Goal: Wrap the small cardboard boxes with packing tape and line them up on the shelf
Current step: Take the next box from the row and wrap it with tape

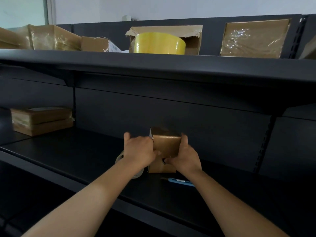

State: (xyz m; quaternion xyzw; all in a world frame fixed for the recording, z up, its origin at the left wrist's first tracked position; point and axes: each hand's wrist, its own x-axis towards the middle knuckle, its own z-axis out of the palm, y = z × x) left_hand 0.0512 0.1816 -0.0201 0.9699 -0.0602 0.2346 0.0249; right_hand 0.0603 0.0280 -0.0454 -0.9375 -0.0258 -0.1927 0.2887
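Observation:
A small brown cardboard box [166, 144] stands over the dark middle shelf [77, 151], held between both hands. My left hand [139, 151] presses on its left side and my right hand [184, 156] grips its right side and lower front. A second piece of brown cardboard [159, 167] shows just beneath the box, and I cannot tell whether it is a separate box. A clear tape roll [135, 173] lies on the shelf under my left wrist, mostly hidden. A blue utility knife [179, 181] lies on the shelf in front of the box.
Two flat taped boxes [41, 121] are stacked at the left of the middle shelf. On the top shelf [153, 63] sit a big yellow tape roll [159, 43] before a torn open box [188, 38], taped boxes at left [53, 38] and a taped box at right [254, 40].

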